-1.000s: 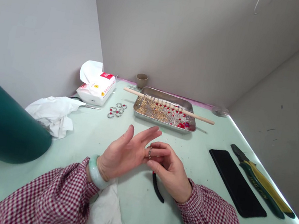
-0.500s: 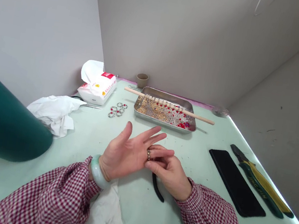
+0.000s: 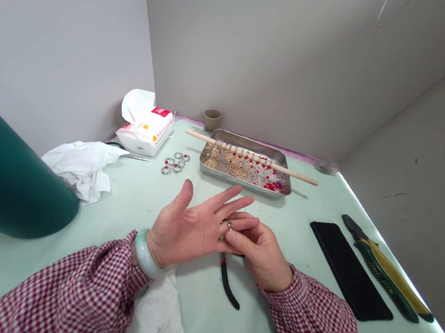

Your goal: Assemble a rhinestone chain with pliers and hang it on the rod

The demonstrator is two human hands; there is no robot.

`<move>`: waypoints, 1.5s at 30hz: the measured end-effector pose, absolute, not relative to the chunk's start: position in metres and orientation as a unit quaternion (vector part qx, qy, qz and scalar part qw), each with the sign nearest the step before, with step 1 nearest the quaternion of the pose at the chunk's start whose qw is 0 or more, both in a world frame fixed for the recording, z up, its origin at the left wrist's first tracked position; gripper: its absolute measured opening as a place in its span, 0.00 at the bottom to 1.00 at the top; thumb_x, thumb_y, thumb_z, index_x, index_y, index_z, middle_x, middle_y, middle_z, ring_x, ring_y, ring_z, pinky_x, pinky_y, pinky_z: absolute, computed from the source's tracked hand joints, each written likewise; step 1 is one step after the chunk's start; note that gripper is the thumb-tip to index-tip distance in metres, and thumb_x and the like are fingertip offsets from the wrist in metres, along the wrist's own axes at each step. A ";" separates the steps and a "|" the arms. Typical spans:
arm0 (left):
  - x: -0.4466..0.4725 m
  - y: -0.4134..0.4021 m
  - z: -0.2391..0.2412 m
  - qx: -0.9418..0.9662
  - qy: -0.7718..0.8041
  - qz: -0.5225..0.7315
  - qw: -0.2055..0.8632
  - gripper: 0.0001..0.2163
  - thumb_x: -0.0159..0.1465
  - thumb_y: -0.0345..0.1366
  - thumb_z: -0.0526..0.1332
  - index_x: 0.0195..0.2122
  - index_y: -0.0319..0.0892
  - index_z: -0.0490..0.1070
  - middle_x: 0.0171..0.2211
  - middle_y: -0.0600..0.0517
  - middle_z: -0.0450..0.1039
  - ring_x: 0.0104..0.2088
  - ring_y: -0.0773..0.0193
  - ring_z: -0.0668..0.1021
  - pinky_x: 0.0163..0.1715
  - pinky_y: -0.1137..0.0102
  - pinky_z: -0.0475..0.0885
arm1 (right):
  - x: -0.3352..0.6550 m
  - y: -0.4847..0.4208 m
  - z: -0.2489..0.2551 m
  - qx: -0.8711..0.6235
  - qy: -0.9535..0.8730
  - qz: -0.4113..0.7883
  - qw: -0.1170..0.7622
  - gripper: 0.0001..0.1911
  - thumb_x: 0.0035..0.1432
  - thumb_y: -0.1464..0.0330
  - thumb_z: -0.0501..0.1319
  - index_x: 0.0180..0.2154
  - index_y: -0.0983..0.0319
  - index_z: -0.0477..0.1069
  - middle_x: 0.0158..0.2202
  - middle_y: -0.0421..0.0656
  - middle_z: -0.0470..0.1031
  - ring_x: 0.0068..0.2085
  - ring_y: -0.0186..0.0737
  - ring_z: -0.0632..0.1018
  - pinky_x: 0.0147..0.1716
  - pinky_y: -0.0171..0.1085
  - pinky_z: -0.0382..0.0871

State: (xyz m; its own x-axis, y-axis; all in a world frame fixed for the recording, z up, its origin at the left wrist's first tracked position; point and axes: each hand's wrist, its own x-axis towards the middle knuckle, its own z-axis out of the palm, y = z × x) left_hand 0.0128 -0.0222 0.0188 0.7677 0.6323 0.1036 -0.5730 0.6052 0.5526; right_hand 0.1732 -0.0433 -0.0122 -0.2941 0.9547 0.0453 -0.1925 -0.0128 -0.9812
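Note:
My left hand [image 3: 191, 224] is held palm up over the pale green table [image 3: 299, 321], fingers spread, a jade bangle [image 3: 143, 253] on its wrist. A small beaded ring [image 3: 228, 225] sits on one of its fingers. My right hand [image 3: 256, 246] is closed in a pinch on that ring, thumb and fingertips pressed around it. Black-handled pliers [image 3: 229, 281] lie on the table just under my hands. Both sleeves are red-and-white check.
A metal tray [image 3: 282, 191] of gold, clear and red beads has a wooden dowel [image 3: 298, 174] across it. Several finished rings [image 3: 174, 163], a tissue pack [image 3: 143, 129], crumpled tissue [image 3: 80, 165], a small cup [image 3: 212, 119], a black pad [image 3: 350, 270], yellow-green pliers [image 3: 388, 271] and a teal object [image 3: 3, 175] surround me.
My right hand has slid the ring farther down the left finger and shifted slightly left. The left hand's fingers have spread a little wider. More of the black pliers now shows.

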 end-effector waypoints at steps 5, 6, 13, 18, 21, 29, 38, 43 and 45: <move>0.011 -0.021 0.018 0.310 0.055 0.331 0.890 0.35 0.56 0.64 0.43 0.57 0.47 0.59 0.64 0.47 0.48 0.61 0.46 0.55 0.53 0.50 0.57 | 0.175 -0.044 -0.017 -0.387 -0.504 0.599 0.487 0.08 0.52 0.66 0.63 0.36 0.60 0.71 0.45 0.44 0.70 0.45 0.40 0.74 0.39 0.40 0.75; 0.011 -0.021 0.017 0.315 0.055 0.328 0.889 0.34 0.56 0.64 0.44 0.57 0.47 0.59 0.64 0.47 0.48 0.61 0.46 0.54 0.53 0.50 0.58 | 0.175 -0.044 -0.017 -0.385 -0.508 0.597 0.487 0.08 0.52 0.67 0.63 0.36 0.60 0.71 0.44 0.44 0.70 0.45 0.39 0.74 0.39 0.39 0.74; 0.007 -0.019 0.016 0.365 0.062 0.325 0.870 0.30 0.59 0.59 0.49 0.58 0.47 0.59 0.63 0.47 0.49 0.62 0.47 0.53 0.52 0.52 0.61 | 0.178 -0.041 -0.018 -0.410 -0.510 0.537 0.532 0.13 0.53 0.69 0.63 0.43 0.58 0.69 0.39 0.41 0.72 0.39 0.36 0.74 0.36 0.36 0.71; 0.004 -0.014 0.012 0.440 0.196 0.370 0.794 0.17 0.64 0.43 0.54 0.51 0.44 0.66 0.56 0.43 0.61 0.50 0.54 0.69 0.49 0.58 0.64 | 0.185 -0.036 -0.021 -0.435 -0.486 0.538 0.534 0.11 0.57 0.65 0.59 0.42 0.60 0.72 0.35 0.42 0.74 0.29 0.32 0.71 0.30 0.35 0.68; 0.004 -0.011 0.006 0.491 0.288 0.379 0.730 0.15 0.62 0.40 0.58 0.48 0.41 0.68 0.47 0.44 0.68 0.35 0.64 0.74 0.42 0.63 0.67 | 0.184 -0.036 -0.023 -0.432 -0.485 0.549 0.526 0.11 0.57 0.64 0.59 0.40 0.61 0.73 0.34 0.43 0.76 0.26 0.31 0.70 0.27 0.35 0.67; 0.009 -0.011 -0.001 0.565 0.345 0.329 0.673 0.10 0.58 0.39 0.62 0.34 0.38 0.69 0.32 0.50 0.71 0.25 0.70 0.69 0.28 0.72 0.64 | 0.177 -0.041 -0.021 -0.463 -0.480 0.552 0.500 0.11 0.54 0.62 0.61 0.35 0.62 0.67 0.22 0.38 0.73 0.19 0.31 0.71 0.20 0.31 0.65; 0.008 -0.011 -0.002 0.517 0.306 0.320 0.733 0.09 0.60 0.39 0.60 0.32 0.37 0.68 0.27 0.52 0.68 0.24 0.71 0.67 0.28 0.73 0.62 | 0.174 -0.044 -0.019 -0.474 -0.540 0.514 0.469 0.09 0.56 0.62 0.59 0.32 0.62 0.66 0.24 0.40 0.75 0.21 0.31 0.71 0.21 0.32 0.66; 0.008 -0.010 -0.002 0.516 0.318 0.329 0.724 0.09 0.59 0.39 0.61 0.33 0.37 0.68 0.26 0.52 0.68 0.25 0.71 0.68 0.28 0.72 0.63 | 0.173 -0.046 -0.020 -0.487 -0.577 0.468 0.459 0.09 0.58 0.62 0.57 0.32 0.61 0.65 0.25 0.40 0.74 0.22 0.32 0.71 0.23 0.34 0.67; 0.008 -0.009 -0.003 0.506 0.331 0.347 0.717 0.09 0.59 0.39 0.61 0.33 0.37 0.68 0.24 0.53 0.67 0.24 0.71 0.68 0.28 0.73 0.63 | 0.176 -0.046 -0.018 -0.500 -0.625 0.404 0.442 0.08 0.59 0.62 0.56 0.33 0.61 0.65 0.26 0.40 0.73 0.23 0.33 0.71 0.25 0.35 0.67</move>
State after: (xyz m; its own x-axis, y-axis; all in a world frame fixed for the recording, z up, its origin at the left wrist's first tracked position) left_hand 0.0076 -0.0090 -0.0029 0.5412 0.8318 -0.1232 -0.1621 0.2469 0.9554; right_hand 0.1756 -0.0458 -0.0178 -0.1084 0.9828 0.1493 0.2684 0.1735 -0.9475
